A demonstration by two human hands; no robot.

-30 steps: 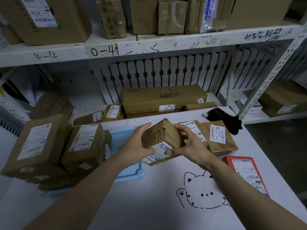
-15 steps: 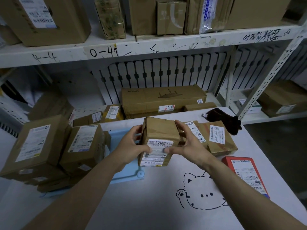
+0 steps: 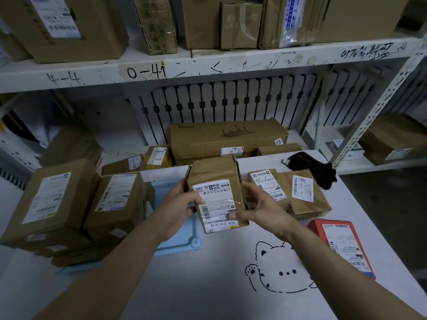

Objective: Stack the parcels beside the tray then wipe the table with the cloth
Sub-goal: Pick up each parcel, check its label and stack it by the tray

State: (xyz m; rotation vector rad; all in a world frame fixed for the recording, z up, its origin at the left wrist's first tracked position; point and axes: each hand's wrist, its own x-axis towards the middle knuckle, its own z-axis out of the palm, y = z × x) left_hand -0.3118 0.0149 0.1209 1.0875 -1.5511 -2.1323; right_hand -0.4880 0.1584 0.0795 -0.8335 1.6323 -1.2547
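Note:
A brown cardboard parcel (image 3: 215, 179) with a white label faces me, held between both hands above the table. My left hand (image 3: 179, 205) grips its left side and my right hand (image 3: 258, 209) grips its right side, thumb on the label. Under it lies the light-blue tray (image 3: 178, 241). Left of the tray stands a stack of brown parcels (image 3: 115, 202) with another stack (image 3: 48, 202) beside it. Two more brown parcels (image 3: 300, 195) lie on the table to the right, and a red parcel (image 3: 342, 241) nearer me. The dark cloth (image 3: 309, 165) lies at the far right corner.
The white table (image 3: 208, 285) carries a cat drawing. A long carton (image 3: 226, 139) and smaller boxes sit on the shelf behind the table. An upper shelf (image 3: 208, 63) loaded with boxes hangs overhead. A metal rack post (image 3: 379, 105) stands at the right.
The parcel has been turned from tilted to label-up and now sits squarely between both hands. It has shifted slightly toward me and lower over the tray's right edge.

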